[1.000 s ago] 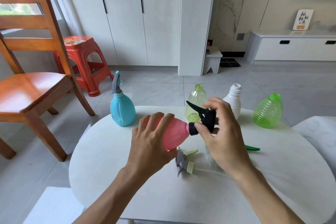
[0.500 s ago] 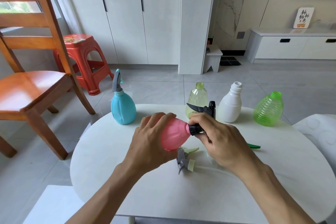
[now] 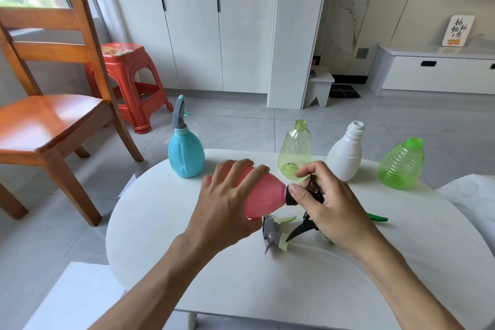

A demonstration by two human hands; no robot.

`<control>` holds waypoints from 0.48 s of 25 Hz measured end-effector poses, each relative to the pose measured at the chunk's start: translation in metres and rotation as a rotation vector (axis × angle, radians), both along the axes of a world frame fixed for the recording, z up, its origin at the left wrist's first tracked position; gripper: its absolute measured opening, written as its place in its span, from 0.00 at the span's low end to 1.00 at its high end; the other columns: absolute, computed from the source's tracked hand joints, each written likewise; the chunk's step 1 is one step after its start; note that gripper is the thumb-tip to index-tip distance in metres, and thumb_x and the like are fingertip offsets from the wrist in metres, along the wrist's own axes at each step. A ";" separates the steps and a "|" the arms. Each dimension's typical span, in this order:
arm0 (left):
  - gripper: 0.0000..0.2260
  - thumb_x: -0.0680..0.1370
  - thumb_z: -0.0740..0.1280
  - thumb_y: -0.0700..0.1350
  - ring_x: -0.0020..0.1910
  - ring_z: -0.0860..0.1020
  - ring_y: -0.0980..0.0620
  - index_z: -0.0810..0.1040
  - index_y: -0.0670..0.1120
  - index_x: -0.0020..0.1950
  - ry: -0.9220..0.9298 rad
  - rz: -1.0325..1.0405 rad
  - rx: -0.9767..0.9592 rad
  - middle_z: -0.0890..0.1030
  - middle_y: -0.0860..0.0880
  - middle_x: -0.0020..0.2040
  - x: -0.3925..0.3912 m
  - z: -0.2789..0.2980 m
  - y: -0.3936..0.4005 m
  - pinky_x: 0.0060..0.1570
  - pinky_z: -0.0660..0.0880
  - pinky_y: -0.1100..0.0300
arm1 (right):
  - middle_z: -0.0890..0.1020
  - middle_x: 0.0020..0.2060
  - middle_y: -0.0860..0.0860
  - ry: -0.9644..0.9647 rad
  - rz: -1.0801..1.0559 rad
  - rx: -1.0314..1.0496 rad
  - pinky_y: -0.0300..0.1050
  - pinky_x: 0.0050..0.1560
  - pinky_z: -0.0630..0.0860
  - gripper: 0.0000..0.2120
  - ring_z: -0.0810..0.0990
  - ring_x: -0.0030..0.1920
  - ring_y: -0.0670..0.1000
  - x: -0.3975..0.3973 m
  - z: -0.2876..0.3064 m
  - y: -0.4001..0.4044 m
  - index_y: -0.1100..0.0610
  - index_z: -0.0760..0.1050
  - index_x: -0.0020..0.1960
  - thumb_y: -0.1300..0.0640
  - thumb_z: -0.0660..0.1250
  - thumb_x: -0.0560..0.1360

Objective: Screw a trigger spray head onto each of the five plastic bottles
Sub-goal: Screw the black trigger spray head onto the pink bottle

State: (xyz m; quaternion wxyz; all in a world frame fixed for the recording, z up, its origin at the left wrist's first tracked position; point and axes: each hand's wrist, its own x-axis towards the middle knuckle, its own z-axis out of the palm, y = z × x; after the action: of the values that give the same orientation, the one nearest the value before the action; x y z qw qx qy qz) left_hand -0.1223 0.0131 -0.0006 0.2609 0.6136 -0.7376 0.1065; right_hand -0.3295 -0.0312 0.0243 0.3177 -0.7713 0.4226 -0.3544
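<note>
Pink bottle (image 3: pixel 263 195) held tilted near-horizontal over desk (image 3: pixel 166 222) centre, neck pointing to 3 o'clock. Left hand (image 3: pixel 227 203) wraps the body, fingers curled over the top. Right hand (image 3: pixel 329 211) grips black trigger spray head (image 3: pixel 308 195) at the neck collar, thumb and forefinger pinching round the collar; trigger lever sticks out below the palm toward 7 o'clock.

Step in hand: threading the black head onto the pink bottle, second of five by the look of it. Blue bottle (image 3: pixel 186 154) at 11 o'clock stands upright with grey head already fitted. Yellow-green bottle (image 3: pixel 294 150) at 12, white bottle (image 3: pixel 345 153) at 1, ribbed green bottle (image 3: pixel 401 163) at 2, all upright, necks bare.

Loose heads on desk: grey-and-pale-green head (image 3: pixel 273 233) just below pink bottle, dip tube running to the right under the right wrist; green lever (image 3: pixel 376 217) peeking out at 3 o'clock beyond the right hand, rest hidden. Third loose head not clearly seen.

Cannot tell if the collar is fully seated. Next likely: more turns of the collar until snug, left hand bracing against twist, then stand the bottle up and take the next head.
</note>
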 end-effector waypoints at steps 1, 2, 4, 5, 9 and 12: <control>0.35 0.63 0.73 0.56 0.62 0.72 0.43 0.70 0.54 0.70 -0.001 0.003 0.001 0.74 0.50 0.65 0.000 0.000 0.000 0.50 0.75 0.45 | 0.79 0.39 0.46 -0.009 0.025 0.028 0.38 0.41 0.73 0.12 0.78 0.39 0.45 0.001 0.000 0.000 0.45 0.70 0.50 0.53 0.73 0.73; 0.35 0.63 0.73 0.56 0.62 0.72 0.43 0.70 0.54 0.70 -0.004 0.008 0.006 0.74 0.50 0.65 0.000 0.001 0.000 0.50 0.75 0.44 | 0.78 0.40 0.46 -0.027 0.055 0.059 0.36 0.43 0.73 0.14 0.77 0.41 0.44 0.001 0.002 0.001 0.45 0.70 0.49 0.55 0.74 0.71; 0.36 0.62 0.74 0.56 0.63 0.71 0.43 0.70 0.54 0.70 -0.036 0.005 0.007 0.74 0.50 0.66 -0.001 0.000 0.000 0.50 0.75 0.44 | 0.80 0.39 0.47 -0.076 0.068 0.137 0.41 0.44 0.75 0.15 0.79 0.39 0.48 -0.001 0.004 -0.003 0.47 0.72 0.49 0.58 0.75 0.70; 0.36 0.62 0.75 0.56 0.64 0.71 0.42 0.69 0.54 0.70 -0.063 -0.007 0.004 0.74 0.49 0.66 -0.002 0.000 0.000 0.51 0.75 0.44 | 0.80 0.36 0.48 -0.109 0.044 0.193 0.46 0.44 0.75 0.14 0.79 0.37 0.51 -0.003 0.004 -0.007 0.49 0.72 0.48 0.60 0.75 0.71; 0.33 0.64 0.70 0.59 0.67 0.70 0.43 0.68 0.55 0.69 -0.092 -0.060 -0.004 0.73 0.50 0.67 -0.008 -0.004 0.003 0.52 0.74 0.45 | 0.79 0.31 0.56 -0.118 0.051 0.416 0.48 0.38 0.71 0.05 0.74 0.33 0.54 -0.002 0.002 -0.014 0.55 0.75 0.44 0.62 0.68 0.77; 0.35 0.63 0.75 0.57 0.62 0.72 0.46 0.69 0.56 0.68 0.132 -0.056 -0.003 0.73 0.53 0.65 -0.006 0.000 0.001 0.52 0.75 0.46 | 0.85 0.36 0.55 -0.296 0.104 0.470 0.45 0.36 0.74 0.16 0.80 0.34 0.55 -0.008 0.013 -0.014 0.56 0.84 0.42 0.49 0.64 0.80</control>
State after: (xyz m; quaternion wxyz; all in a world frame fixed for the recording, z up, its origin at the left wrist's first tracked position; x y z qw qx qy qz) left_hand -0.1286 0.0140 -0.0009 0.3130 0.5981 -0.7354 0.0596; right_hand -0.3371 -0.0450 0.0376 0.5639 -0.6370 0.4018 -0.3389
